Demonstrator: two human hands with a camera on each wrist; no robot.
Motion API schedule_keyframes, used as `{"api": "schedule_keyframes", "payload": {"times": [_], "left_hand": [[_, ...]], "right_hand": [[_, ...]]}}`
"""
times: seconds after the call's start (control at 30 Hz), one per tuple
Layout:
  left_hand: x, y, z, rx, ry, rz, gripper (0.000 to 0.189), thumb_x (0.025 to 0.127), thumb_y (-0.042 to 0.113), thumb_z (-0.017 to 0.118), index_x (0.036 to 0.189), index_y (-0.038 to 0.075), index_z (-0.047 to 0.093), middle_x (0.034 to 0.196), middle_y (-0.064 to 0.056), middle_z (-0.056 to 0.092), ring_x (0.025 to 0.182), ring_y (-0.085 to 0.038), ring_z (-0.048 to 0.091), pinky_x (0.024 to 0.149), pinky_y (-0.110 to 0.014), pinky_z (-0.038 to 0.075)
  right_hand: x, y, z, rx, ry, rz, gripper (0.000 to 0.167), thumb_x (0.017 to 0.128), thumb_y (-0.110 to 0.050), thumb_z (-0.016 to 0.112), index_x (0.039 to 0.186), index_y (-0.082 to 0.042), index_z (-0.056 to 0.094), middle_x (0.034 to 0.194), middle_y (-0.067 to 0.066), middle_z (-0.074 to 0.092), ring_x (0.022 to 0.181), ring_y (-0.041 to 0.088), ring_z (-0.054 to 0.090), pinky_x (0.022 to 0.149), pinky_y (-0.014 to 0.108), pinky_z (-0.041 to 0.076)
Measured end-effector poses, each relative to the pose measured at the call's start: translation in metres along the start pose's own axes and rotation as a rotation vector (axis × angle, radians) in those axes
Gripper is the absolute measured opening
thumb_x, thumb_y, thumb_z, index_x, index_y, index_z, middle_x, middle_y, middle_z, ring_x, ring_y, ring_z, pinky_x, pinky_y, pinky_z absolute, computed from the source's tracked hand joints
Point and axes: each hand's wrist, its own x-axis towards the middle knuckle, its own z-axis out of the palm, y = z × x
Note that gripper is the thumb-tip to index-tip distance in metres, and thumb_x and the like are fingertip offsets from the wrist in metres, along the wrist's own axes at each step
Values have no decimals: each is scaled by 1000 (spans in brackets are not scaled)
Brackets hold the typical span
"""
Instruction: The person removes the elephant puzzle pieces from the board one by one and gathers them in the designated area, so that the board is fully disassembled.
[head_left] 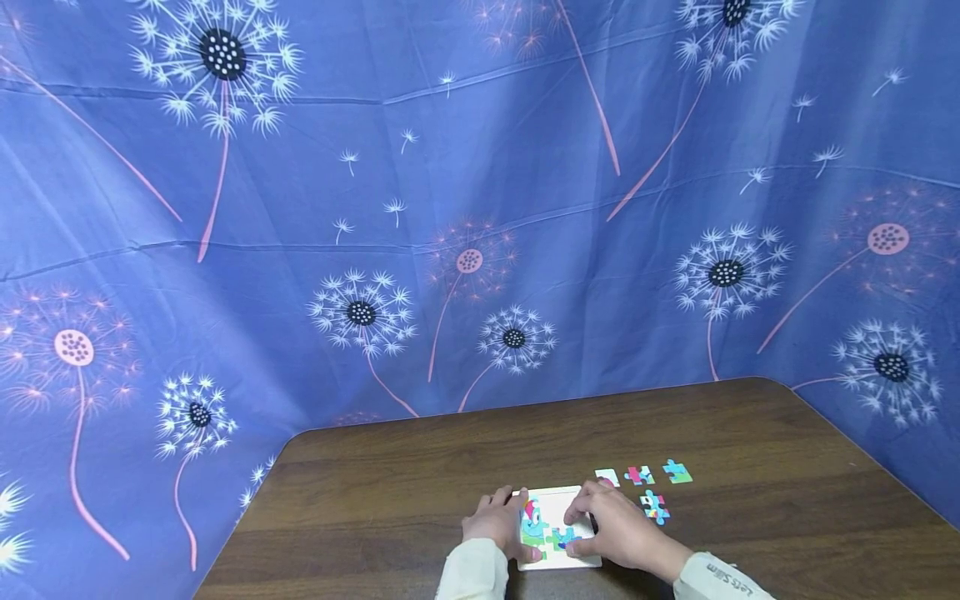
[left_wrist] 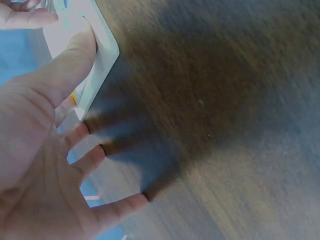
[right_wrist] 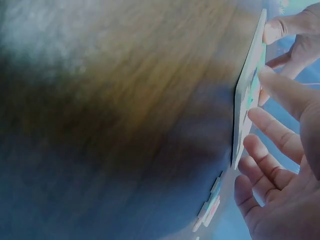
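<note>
A small white puzzle tray (head_left: 557, 562) lies near the table's front edge, with several joined jigsaw pieces showing a blue cartoon figure (head_left: 532, 525) along its left side. My left hand (head_left: 495, 527) rests at the tray's left edge. Its thumb (left_wrist: 80, 45) presses on the tray; the other fingers spread down to the table. Over the tray's right side, my right hand (head_left: 618, 527) has thumb and index finger at opposite edges of a blue-and-green puzzle piece (head_left: 564, 537), lightly pinching it. The other right fingers (right_wrist: 260, 172) are loosely bent and hold nothing.
Loose puzzle pieces lie right of the tray: a white-and-pink one (head_left: 608, 477) partly behind the right hand, a red-and-blue one (head_left: 639, 475), a blue-and-green one (head_left: 677, 472) and a multicoloured one (head_left: 655, 507). A blue dandelion-print cloth (head_left: 525, 208) hangs behind the brown wooden table (head_left: 360, 500).
</note>
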Motion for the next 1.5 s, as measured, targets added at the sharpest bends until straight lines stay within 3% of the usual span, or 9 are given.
{"api": "schedule_keyframes", "payload": {"times": [0.37, 0.63, 0.77, 0.93, 1.13, 1.3, 1.5], "left_hand": [[-1, -8, 0, -61, 13, 53, 83, 74, 36, 91, 147, 17, 55, 146, -11, 51, 133, -38, 48, 101, -73, 39], [-4, -8, -7, -116, -48, 41, 84, 76, 36, 90, 149, 16, 53, 149, -10, 48, 137, -40, 44, 104, -75, 33], [-3, -8, -7, -103, -49, 45, 91, 71, 35, 94, 149, 15, 52, 150, -10, 48, 136, -38, 44, 103, -75, 35], [-1, -8, -2, -59, -4, 60, 96, 64, 34, 98, 147, 15, 54, 147, -11, 50, 134, -38, 46, 100, -74, 39], [4, -6, 3, -28, -1, 43, 98, 62, 36, 99, 146, 14, 54, 146, -11, 50, 133, -38, 47, 95, -71, 44], [7, -5, 5, -6, 5, 31, 98, 62, 38, 99, 146, 15, 54, 145, -10, 51, 132, -38, 48, 91, -71, 47], [8, -4, 8, 3, 18, 29, 98, 61, 38, 99, 145, 15, 55, 143, -9, 52, 129, -36, 49, 89, -71, 48]], "right_hand": [[2, 5, 1, -30, 25, -49, 25, 68, -29, 94, 85, -22, 78, 89, -16, 55, 85, 9, 51, 70, 30, 47], [1, 4, 2, -14, 18, -14, 24, 68, -29, 94, 86, -23, 78, 88, -16, 55, 84, 7, 49, 69, 30, 46], [1, 4, 2, -34, 37, -29, 25, 67, -29, 94, 85, -23, 79, 88, -16, 55, 84, 8, 50, 69, 30, 46], [1, 5, 2, -54, 51, -62, 25, 66, -30, 94, 84, -23, 78, 90, -15, 54, 85, 9, 50, 70, 31, 47], [1, 6, -5, 21, 24, -61, 23, 72, -30, 92, 89, -22, 79, 95, -15, 56, 87, 9, 49, 72, 31, 48], [0, 6, -14, 49, 11, -33, 23, 75, -32, 90, 93, -24, 79, 100, -15, 56, 96, 16, 54, 81, 39, 51], [-3, 11, -20, 57, 33, -42, 23, 75, -31, 90, 94, -23, 79, 101, -12, 57, 93, 12, 50, 72, 29, 48]]}}
